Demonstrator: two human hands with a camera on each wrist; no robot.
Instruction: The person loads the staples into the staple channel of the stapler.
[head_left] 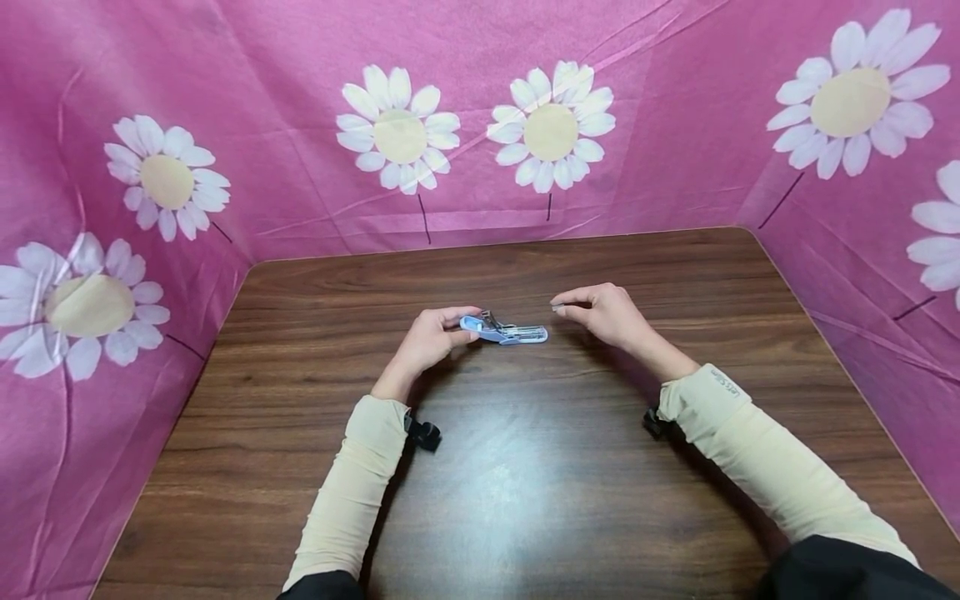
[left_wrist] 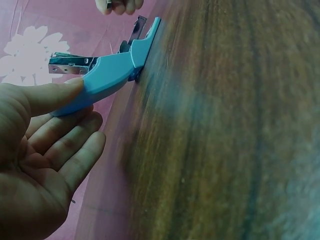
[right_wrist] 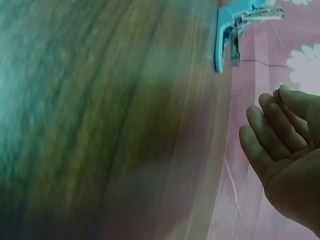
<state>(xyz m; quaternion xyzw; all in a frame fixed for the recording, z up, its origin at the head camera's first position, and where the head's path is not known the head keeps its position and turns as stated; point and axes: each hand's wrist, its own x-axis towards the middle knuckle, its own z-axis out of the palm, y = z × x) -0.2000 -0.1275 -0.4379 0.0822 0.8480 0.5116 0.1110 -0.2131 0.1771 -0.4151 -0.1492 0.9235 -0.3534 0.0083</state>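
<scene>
A light blue stapler (head_left: 517,334) lies at the middle of the wooden table (head_left: 525,500), its top arm swung open and the metal staple channel showing. My left hand (head_left: 459,327) pinches the blue top arm (left_wrist: 112,77) at the stapler's left end, thumb on top and fingers beneath. My right hand (head_left: 562,307) hovers just right of the stapler, thumb and forefinger pinching a small grey metal piece (head_left: 558,308). In the right wrist view the stapler (right_wrist: 224,37) sits beyond my right hand's fingertips (right_wrist: 280,97), apart from them.
Pink cloth walls with white daisies (head_left: 551,129) enclose the table on the left, back and right. Bare wood stretches in front of and behind the stapler. Both forearms wear cream sleeves (head_left: 352,492).
</scene>
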